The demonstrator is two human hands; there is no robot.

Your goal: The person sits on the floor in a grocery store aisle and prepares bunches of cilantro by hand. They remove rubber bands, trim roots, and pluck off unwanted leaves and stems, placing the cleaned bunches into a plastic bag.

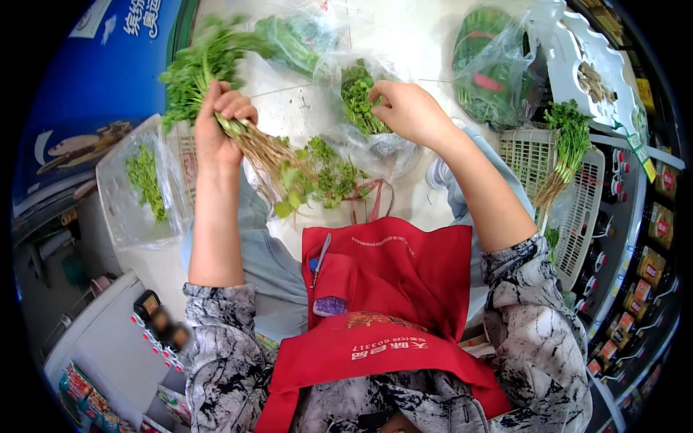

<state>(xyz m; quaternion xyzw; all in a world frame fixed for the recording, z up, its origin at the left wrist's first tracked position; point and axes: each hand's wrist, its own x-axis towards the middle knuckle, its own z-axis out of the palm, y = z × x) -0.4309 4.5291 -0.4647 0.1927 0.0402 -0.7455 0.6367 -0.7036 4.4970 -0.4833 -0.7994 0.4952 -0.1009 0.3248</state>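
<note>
My left hand (224, 116) is closed around the stems of a bunch of leafy green herbs (208, 59) that looks like coriander. Its leaves fan out above my fist, slightly blurred, and pale stems and roots trail down to the right. My right hand (414, 111) hovers at a clear plastic bag (387, 154) of similar greens (360, 97), fingers loosely curled and thumb apart, with nothing visible in them. Loose leafy sprigs (333, 173) lie on the floor between my feet, partly behind the root ends of the held bunch.
A bag of greens (151, 181) lies left, another (295, 40) ahead. A large bagged green bundle (484, 65) stands ahead right. Rightward, a tied herb bunch (566, 143) rests on a plastic crate (579, 222) beside stocked shelves (622, 270). My red apron (392, 270) hangs before me.
</note>
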